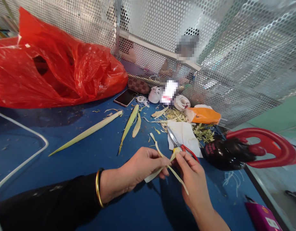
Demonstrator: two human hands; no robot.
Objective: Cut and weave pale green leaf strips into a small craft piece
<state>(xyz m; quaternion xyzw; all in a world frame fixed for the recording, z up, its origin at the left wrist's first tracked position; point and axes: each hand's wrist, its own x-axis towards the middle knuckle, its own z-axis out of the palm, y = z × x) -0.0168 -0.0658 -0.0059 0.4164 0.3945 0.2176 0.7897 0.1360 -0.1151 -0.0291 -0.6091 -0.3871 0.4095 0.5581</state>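
Note:
My left hand (148,163) is closed, thumb and fingers pinching pale husk strips (178,178) that cross between my hands. My right hand (192,175) pinches the other end of the same strips, close to the left fingertips. Just beyond my right hand, red-handled scissors (174,136) lie on a white sheet of paper (186,133), the handles partly hidden by the fingers. Farther off on the blue table (90,157) lie a long pale husk leaf (87,132), a greener husk leaf (129,125) and a small husk piece (137,126).
A red plastic bag (90,70) fills the back left. Phones (126,97), a white thread ball (154,94), a tape roll (182,102), an orange packet (204,115) and husk scraps line the back. At right stands a black bottle (224,154) with a red handle; a white cable (39,136) runs left.

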